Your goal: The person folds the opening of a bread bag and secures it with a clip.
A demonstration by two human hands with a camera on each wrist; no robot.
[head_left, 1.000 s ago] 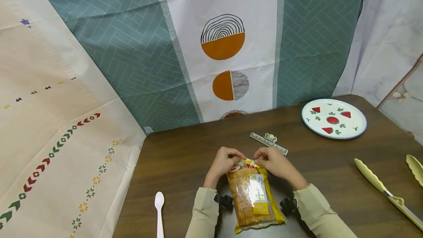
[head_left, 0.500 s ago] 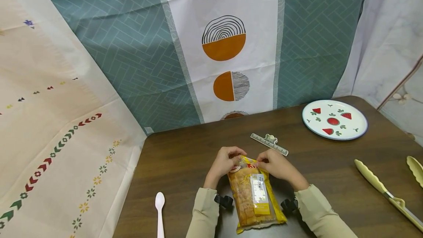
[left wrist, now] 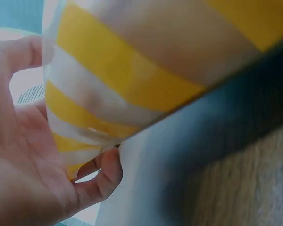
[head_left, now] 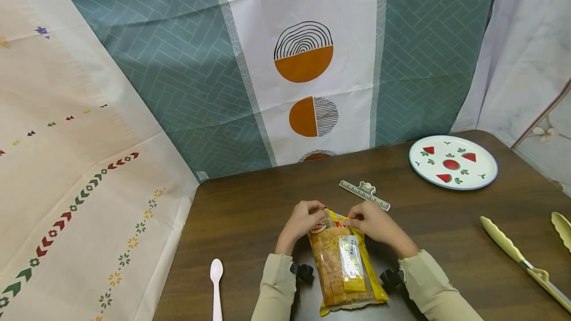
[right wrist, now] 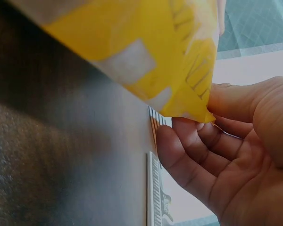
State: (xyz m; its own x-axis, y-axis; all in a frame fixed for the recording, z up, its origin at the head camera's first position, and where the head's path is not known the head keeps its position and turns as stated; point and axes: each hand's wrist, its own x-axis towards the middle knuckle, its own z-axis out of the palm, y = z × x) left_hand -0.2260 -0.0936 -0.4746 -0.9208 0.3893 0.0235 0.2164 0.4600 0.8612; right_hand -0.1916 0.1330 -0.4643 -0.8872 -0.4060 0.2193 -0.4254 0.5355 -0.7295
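Note:
A clear and yellow plastic bag of bread (head_left: 332, 266) is held up by its top edge, its front with a white label facing the head camera. My left hand (head_left: 303, 222) pinches the bag's top left corner. The top right part is gripped between the thumb and fingers of my right hand (head_left: 371, 219). In the left wrist view, the yellow-striped bag (left wrist: 132, 70) lies against the palm and curled fingers of the left hand (left wrist: 33, 146). In the right wrist view, the right hand (right wrist: 240, 141) pinches the yellow corner of the bag (right wrist: 146, 52).
A long bag clip (head_left: 365, 195) lies on the brown table (head_left: 250, 212) just behind the hands. At the back right is a white plate (head_left: 452, 162) with watermelon pictures. Tongs (head_left: 513, 251) lie at the right, and a white spoon (head_left: 216, 281) lies at the left.
The bag's top edge has spread a little, with more yellow film showing between the hands. The left hand has shifted slightly; both hands keep hold of the bag.

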